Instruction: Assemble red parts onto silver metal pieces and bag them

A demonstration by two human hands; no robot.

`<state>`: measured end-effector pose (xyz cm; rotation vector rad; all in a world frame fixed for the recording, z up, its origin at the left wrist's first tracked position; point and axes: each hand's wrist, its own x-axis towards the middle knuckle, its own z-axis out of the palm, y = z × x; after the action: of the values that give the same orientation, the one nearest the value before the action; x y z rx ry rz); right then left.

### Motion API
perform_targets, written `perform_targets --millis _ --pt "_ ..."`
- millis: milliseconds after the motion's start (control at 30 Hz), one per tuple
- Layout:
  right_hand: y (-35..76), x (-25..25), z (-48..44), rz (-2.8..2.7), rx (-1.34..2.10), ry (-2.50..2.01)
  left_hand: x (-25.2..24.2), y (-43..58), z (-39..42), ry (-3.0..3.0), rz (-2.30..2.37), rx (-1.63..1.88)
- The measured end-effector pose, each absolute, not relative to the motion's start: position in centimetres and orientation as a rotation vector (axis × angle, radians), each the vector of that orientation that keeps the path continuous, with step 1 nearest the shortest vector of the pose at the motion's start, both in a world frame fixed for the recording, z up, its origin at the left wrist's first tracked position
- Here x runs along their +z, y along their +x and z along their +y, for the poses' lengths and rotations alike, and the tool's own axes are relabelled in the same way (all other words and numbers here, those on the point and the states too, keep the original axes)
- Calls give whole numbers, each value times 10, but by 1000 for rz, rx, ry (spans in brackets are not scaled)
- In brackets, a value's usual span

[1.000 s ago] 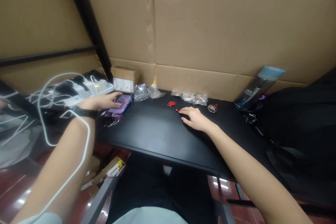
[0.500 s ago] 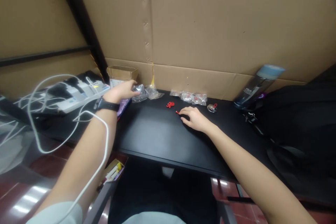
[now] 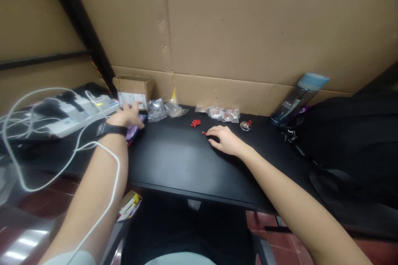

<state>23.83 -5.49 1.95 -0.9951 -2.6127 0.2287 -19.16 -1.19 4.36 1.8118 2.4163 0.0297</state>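
My left hand [image 3: 128, 116], with a dark band on its wrist, is open with fingers spread. It is over a purple flat item [image 3: 133, 131] and in front of a small cardboard box [image 3: 134, 89]; contact cannot be made out. To its right lie crumpled clear plastic bags [image 3: 157, 110]. On the black table [image 3: 174, 153], my right hand [image 3: 225, 138] has its fingers closed at the tip of a short red cord [image 3: 204, 133], mostly hidden by the hand. Beyond it rests a small heap of red cords [image 3: 195, 123].
Clear packets of round silvery pieces [image 3: 217, 112] lie at the back. A round metal piece with a red loop [image 3: 246, 125] sits to the right. A bottle [image 3: 295, 101] leans beside a black bag [image 3: 351, 145]. A power strip [image 3: 83, 118] and white cables are at left.
My left hand has moved left and slightly down, away from the plastic bags, and its fingers are spread. The right hand stays by the red cord. The view has shifted a little.
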Motion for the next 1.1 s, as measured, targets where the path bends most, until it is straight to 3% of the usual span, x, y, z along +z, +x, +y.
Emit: perform_targets --millis 467,600,733,867,1100 --pt "255 37 -49 -2581 196 -913 38 -203 -9 1795 2404 30" --pt "315 59 -25 -2231 -61 -1323 60 -177 -17 1894 2592 263" --pt "367 57 -6 -2069 -66 -1760 87 -105 -21 2640 1924 435" --pt "378 44 0 -2078 93 -1850 79 -25 -26 2877 1180 476" --pt "371 46 -1 -2045 1 -1843 29 17 -43 2950 1056 544"
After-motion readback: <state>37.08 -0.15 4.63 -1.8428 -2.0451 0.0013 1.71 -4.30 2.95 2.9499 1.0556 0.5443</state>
